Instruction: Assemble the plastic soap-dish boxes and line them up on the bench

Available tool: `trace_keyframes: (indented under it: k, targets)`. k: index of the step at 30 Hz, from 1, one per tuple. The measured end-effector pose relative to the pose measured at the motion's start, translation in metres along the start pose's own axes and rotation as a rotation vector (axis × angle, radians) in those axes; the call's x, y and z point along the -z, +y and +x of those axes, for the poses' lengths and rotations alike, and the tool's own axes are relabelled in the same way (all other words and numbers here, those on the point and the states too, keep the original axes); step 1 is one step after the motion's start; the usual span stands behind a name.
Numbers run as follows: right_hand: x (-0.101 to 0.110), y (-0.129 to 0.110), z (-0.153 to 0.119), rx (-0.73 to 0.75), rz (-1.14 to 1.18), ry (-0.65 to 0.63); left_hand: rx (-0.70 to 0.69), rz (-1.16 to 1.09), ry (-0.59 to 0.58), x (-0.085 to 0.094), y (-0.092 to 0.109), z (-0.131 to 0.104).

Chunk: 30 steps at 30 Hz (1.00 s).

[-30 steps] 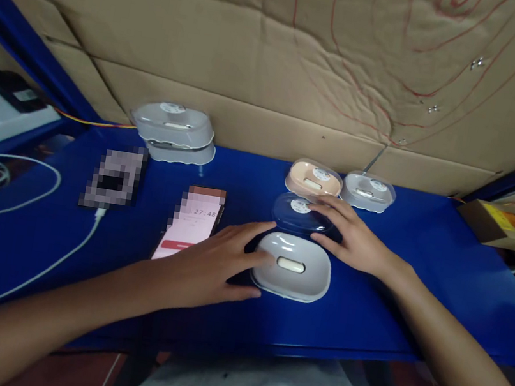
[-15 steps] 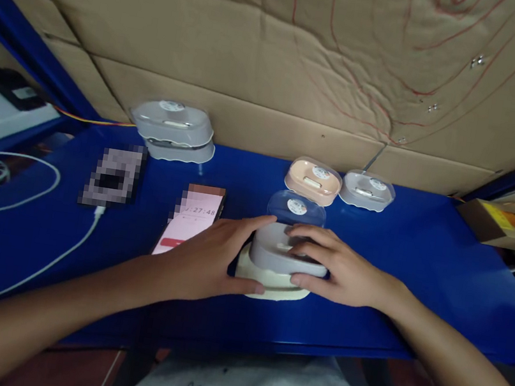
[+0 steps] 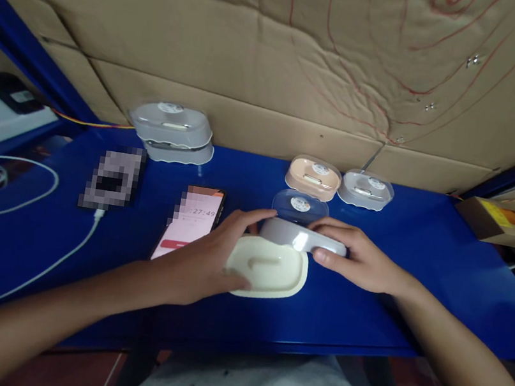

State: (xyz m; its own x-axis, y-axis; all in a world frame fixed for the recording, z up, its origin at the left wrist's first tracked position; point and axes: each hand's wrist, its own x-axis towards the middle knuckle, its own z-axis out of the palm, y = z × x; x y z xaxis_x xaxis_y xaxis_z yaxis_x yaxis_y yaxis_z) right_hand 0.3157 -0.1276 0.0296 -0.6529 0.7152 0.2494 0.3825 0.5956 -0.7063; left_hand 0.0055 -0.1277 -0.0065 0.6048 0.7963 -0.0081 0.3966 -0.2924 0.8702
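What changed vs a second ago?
The right grip moved from the clear lid to the grey tray, took hold and lifted it off the cream tray, tilting it. The cream tray, now uncovered, sits slightly further left. The phone timer ticked over. Unchanged: left grip at the trays' left side; lid, peach box.

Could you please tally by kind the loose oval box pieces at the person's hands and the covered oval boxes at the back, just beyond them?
Grey tray, in the right hand: 1
Cream base, at the left hand: 1
Loose clear cover: 1
Peach covered box: 1
Grey covered box: 1
Total: 5
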Motion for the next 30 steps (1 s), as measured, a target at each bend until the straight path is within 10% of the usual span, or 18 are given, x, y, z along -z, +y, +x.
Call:
trace_keyframes:
  k: [10,14,22,30]
  targets:
    - [-0.042,0.000,-0.009,0.318,-0.457,0.057,0.414,-0.957,0.200,0.000,0.020,0.012]
    - [-0.056,0.002,-0.007,0.296,-0.568,0.040,0.425,-1.024,0.302,-0.004,0.022,0.014]
    - [-0.051,0.014,-0.003,0.293,-0.464,-0.083,0.421,-1.016,0.140,-0.002,0.020,0.009]
    - [-0.019,0.049,0.001,-0.067,-0.563,0.096,0.531,-0.999,0.260,0.000,0.026,0.015]
